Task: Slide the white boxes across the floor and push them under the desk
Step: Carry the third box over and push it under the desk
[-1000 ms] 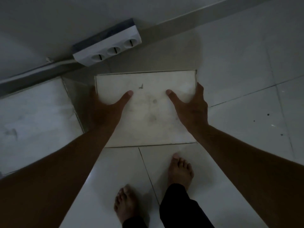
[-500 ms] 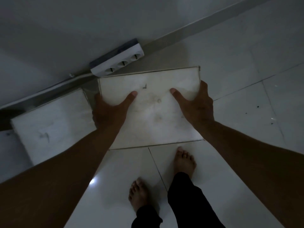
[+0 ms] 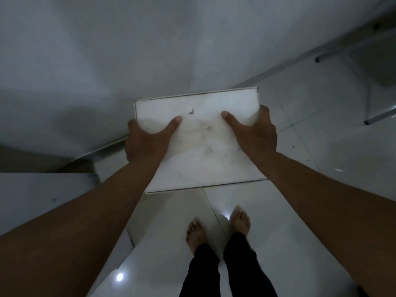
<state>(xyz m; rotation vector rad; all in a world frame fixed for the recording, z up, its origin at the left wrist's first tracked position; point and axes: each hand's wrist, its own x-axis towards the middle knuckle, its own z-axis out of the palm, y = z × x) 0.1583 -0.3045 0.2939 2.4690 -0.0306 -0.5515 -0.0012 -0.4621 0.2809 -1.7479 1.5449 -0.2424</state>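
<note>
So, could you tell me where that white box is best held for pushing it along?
Take the white box by its two short sides, coming from its near edge, as the left hand and right hand do: thumbs on the flat top, fingers down the sides. It is broad and flat.

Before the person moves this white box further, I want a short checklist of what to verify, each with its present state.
1. Left hand grips the white box, thumb on top: ok.
2. Right hand grips the opposite side, thumb on top: ok.
3. Box resting on the tiled floor so it can slide: cannot tell; it may be lifted.
4. Bare feet behind the box's near edge, apart from it: ok.
5. Second white box at the left, not touching this one: ok.
6. Way to the metal legs at upper right free of things on the floor: ok, as far as the dim picture shows.
</note>
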